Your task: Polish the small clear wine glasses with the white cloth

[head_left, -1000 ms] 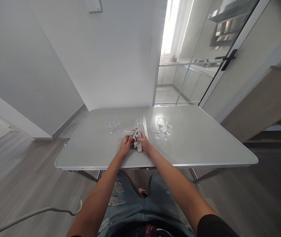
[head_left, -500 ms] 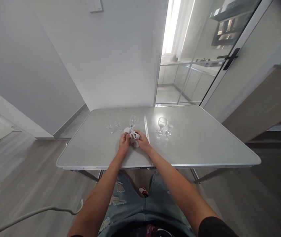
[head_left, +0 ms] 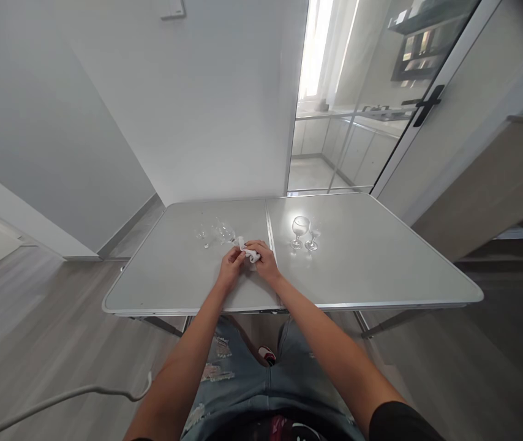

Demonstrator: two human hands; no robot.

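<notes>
At the near middle of the folding table (head_left: 357, 275), just left of its centre seam, both hands meet over one small wine glass (head_left: 226, 233) and a white cloth (head_left: 248, 252). Left hand (head_left: 231, 264) is curled, fingertips pinched at the cloth's left end where the glass foot or stem should be; exact contact is too small to read. Right hand (head_left: 265, 260) is closed over the bunched cloth, knuckles up, cloth showing at its 11 o'clock. The glass is tilted, bowl leaning away toward 10 o'clock from the hands, its base end lost in the cloth between the two thumbs. So: glass lies just beyond the fingertips, bowl clear of both palms, held off the tabletop or barely above it; cannot tell which. At 10 o'clock from the left hand, near the bowl, stand two or three more small clear glasses (head_left: 204, 234), faint against the grey surface. At 2 o'clock from the right hand, across the seam and well apart, two stemmed glasses (head_left: 299, 231) stand upright side by side in a patch of glare. Ripped jeans (head_left: 225, 380) show below the table edge.
</notes>
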